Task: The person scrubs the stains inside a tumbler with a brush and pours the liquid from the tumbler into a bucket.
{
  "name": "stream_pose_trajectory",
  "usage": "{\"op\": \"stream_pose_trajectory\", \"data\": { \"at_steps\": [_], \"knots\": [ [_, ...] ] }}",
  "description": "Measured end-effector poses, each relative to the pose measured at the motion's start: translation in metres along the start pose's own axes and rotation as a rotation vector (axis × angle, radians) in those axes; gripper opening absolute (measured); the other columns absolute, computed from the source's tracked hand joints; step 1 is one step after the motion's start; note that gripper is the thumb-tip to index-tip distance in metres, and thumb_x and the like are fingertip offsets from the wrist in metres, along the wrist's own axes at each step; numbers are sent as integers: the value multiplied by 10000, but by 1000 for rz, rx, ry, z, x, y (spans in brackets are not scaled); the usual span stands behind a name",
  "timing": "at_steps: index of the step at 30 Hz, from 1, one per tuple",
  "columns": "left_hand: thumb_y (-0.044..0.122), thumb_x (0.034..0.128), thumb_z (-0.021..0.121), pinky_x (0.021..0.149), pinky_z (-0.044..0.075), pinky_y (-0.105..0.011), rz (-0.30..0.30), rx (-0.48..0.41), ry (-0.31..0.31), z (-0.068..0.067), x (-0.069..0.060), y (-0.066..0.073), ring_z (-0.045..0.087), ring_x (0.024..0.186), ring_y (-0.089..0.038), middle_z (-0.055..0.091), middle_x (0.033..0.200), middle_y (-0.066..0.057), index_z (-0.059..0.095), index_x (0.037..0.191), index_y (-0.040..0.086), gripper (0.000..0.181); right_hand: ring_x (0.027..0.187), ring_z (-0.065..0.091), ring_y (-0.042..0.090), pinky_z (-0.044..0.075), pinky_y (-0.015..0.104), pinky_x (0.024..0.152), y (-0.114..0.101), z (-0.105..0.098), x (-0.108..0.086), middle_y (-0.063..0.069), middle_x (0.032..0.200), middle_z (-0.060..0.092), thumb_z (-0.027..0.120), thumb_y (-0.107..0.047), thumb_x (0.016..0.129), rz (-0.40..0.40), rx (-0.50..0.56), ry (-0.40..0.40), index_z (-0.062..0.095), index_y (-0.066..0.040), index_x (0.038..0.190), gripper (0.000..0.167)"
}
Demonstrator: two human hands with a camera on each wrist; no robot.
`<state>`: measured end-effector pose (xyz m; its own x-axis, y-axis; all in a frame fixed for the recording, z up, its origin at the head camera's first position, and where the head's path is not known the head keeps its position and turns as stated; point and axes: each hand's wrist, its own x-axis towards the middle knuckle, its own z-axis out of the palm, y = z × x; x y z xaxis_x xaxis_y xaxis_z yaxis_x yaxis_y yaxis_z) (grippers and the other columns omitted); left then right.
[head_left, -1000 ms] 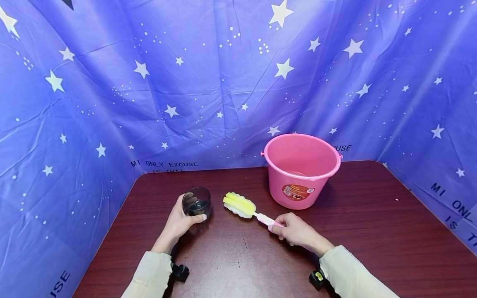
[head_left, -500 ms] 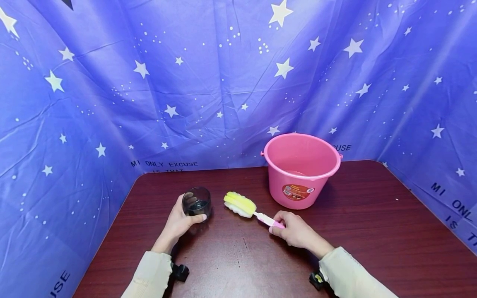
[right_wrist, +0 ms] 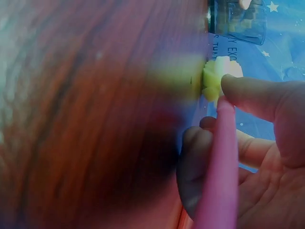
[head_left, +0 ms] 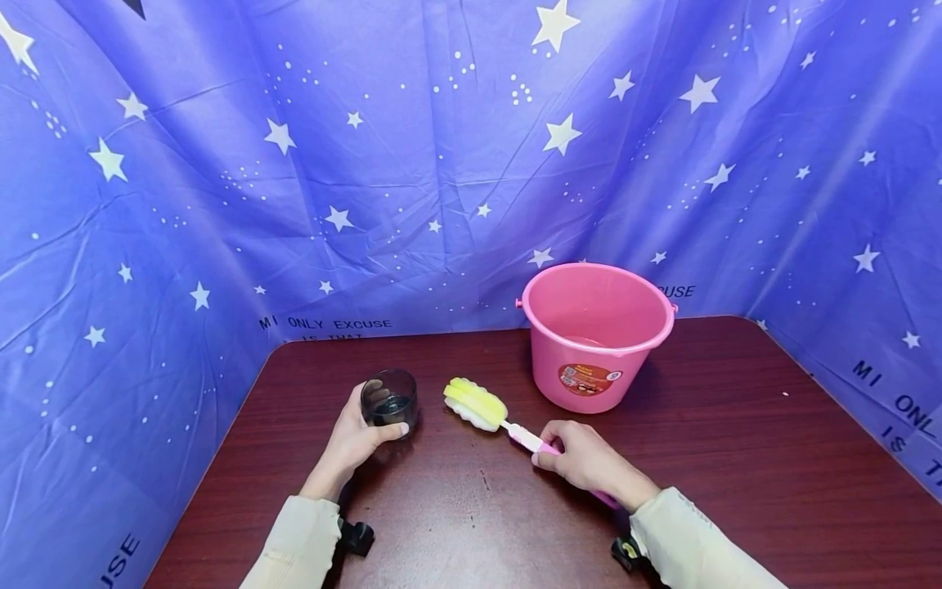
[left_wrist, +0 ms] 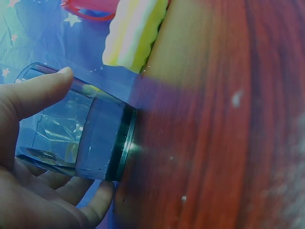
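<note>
My left hand [head_left: 358, 438] grips a smoky, see-through drinking glass [head_left: 388, 406], thumb on the near side and fingers around the far side. The glass is upright, its dark base at the tabletop in the left wrist view. In my right hand [head_left: 589, 458] is a sponge cup brush [head_left: 475, 405], pinched by its pink and white handle [right_wrist: 224, 157] between thumb and fingers. Its yellow and white sponge head points left toward the glass, a short gap apart from it. The handle's pink end shows behind the right hand; part of its middle is hidden by the fingers.
A pink bucket [head_left: 545, 372] with a round orange label stands behind the right hand, near the table's back edge. The dark red wooden table [head_left: 456, 507] has small marks in front. A blue star-printed curtain [head_left: 412, 204] encloses the back and sides.
The brush has turned slightly in my right hand, and its head has drifted a little right. The handle's pink end now shows behind the hand. My left hand and the glass stay put.
</note>
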<state>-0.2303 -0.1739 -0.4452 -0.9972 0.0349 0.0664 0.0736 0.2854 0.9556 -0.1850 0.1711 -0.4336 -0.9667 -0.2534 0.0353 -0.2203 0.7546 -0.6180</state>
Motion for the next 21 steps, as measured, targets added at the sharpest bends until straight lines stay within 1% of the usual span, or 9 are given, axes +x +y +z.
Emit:
{"op": "stream_pose_trajectory", "data": {
  "at_steps": [3, 11, 18, 21],
  "knots": [
    [32, 650, 836, 1032, 347, -427, 2, 6, 5, 0, 0, 0, 475, 1251, -261, 518, 1340, -131, 379, 1362, 82, 847, 571, 479, 77, 399, 255, 542, 0, 1, -1, -79, 604, 521, 766, -205, 784, -4, -11, -6, 600, -193, 746, 171],
    [41, 651, 838, 1023, 349, -439, 5, 24, 19, 0, 0, 0, 488, 1232, -273, 534, 1318, -142, 391, 1355, 74, 835, 570, 476, 87, 396, 290, 542, -6, 2, -5, -86, 604, 523, 766, -231, 783, 25, -73, 0, 596, -216, 752, 173],
    [36, 662, 835, 1041, 327, -449, 11, -6, 9, 0, -1, 2, 470, 1252, -298, 517, 1335, -173, 388, 1359, 54, 827, 580, 469, 98, 390, 308, 554, -10, 2, -5, -91, 610, 504, 775, -259, 776, 50, -130, 9, 587, -242, 720, 197],
    [41, 661, 837, 1040, 329, -442, 7, 4, 12, 0, -1, 3, 477, 1246, -285, 523, 1332, -161, 393, 1357, 63, 825, 587, 470, 96, 393, 312, 562, -10, 3, -4, -98, 618, 501, 779, -273, 771, 56, -150, 10, 578, -249, 704, 213]
  ]
}}
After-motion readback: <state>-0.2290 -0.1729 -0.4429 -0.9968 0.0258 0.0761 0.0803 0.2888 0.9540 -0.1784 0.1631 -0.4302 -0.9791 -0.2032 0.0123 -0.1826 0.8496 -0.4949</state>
